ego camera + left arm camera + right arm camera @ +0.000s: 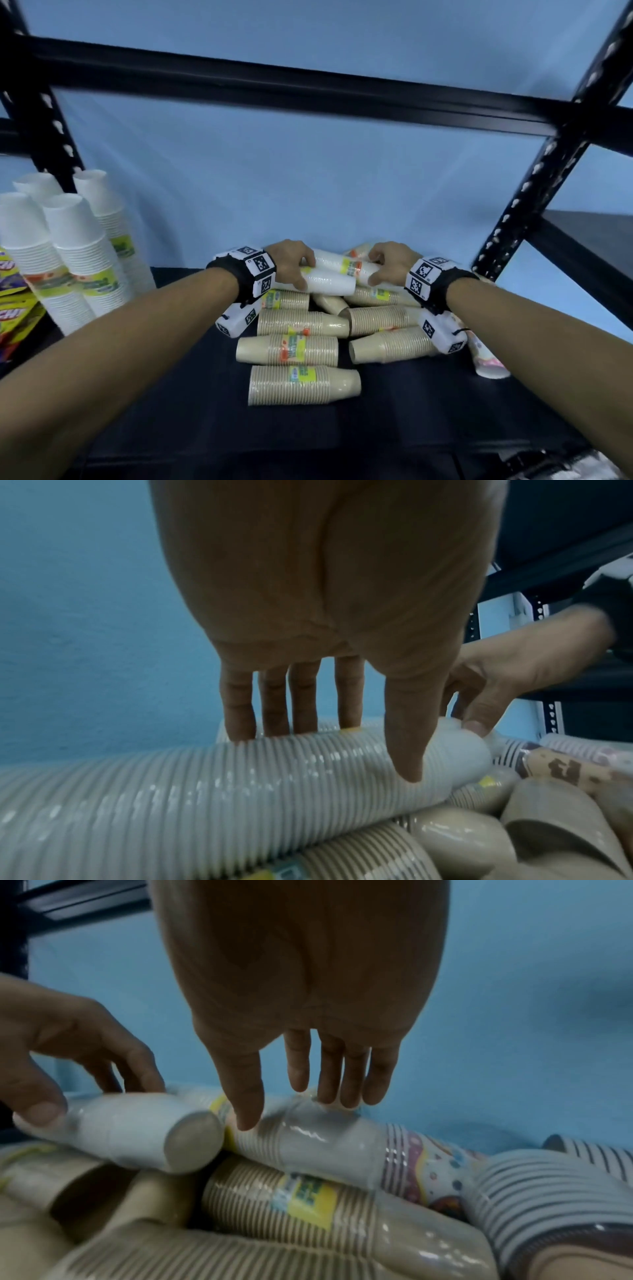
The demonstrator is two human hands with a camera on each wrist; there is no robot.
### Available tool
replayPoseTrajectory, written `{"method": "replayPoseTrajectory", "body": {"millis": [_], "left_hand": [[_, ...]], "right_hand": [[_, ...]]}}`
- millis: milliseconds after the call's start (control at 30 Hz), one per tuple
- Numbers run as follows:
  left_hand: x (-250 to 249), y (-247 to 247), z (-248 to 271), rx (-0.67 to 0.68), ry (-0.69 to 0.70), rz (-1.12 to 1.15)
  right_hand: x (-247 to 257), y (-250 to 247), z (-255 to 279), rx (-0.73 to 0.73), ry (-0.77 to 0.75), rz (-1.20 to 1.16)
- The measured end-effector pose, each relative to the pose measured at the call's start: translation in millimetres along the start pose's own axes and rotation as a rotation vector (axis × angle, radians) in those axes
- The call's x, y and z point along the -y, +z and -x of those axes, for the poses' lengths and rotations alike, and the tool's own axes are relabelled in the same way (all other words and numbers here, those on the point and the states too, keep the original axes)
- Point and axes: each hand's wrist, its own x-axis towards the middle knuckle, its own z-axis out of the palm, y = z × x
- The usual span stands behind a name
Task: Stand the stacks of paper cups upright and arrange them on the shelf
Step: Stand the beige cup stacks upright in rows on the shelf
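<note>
Both arms reach into the black shelf (394,428), to the top of a heap of wrapped cup stacks lying on their sides. The left hand (291,263) comes down over a white stack (329,281) at the far side of the heap; its fingers (240,710) curl over the far edge and the thumb (407,737) presses the near side, so it grips the stack from above. The right hand (390,262) sits just right of it, over a second white stack (356,267) that lies behind and touching the first. Its thumb (245,1093) and fingertips (349,1083) rest on the plastic wrap, only loosely bent (whether it truly clamps the stack I cannot tell).

Beneath and nearer lie the beige stacks (291,349), all on their sides, crowded together. A patterned stack (488,359) lies at the right edge of the heap. At the far left, four white stacks (72,253) stand upright in a cluster. Colourful packets (13,301) sit at the left edge.
</note>
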Motion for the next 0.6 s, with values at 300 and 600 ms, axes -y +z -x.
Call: {"method": "replayPoseTrajectory", "body": {"millis": [300, 600], "left_hand": [[0.0, 13.5, -9.4, -0.02, 0.074, -0.131], [1.1, -1.0, -4.0, -0.064, 0.07, -0.075]], "right_hand": [[-18.0, 17.6, -1.3, -0.022, -0.05, 0.005], [-10.2, -0.6, -0.1, -0.043, -0.044, 0.026]]}}
